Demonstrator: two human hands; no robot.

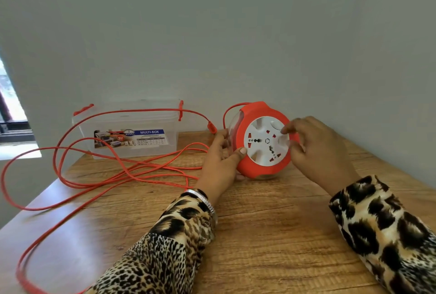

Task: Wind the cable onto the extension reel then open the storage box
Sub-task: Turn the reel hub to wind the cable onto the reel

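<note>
An orange extension reel with a white socket face stands tilted on the wooden table, near the wall. My left hand grips its left rim, thumb on the front edge. My right hand holds the white face at its right side, fingertips curled on the winding knob. The orange cable lies in long loose loops over the left half of the table and hangs off the left edge. Its plug hangs just left of the reel. A clear storage box with orange latches stands shut at the back left.
The wooden table is bounded by a grey wall at the back and right. Its left edge drops off where the cable loops hang over. A window shows at the far left. Both my sleeves are leopard print, with a watch on the left wrist.
</note>
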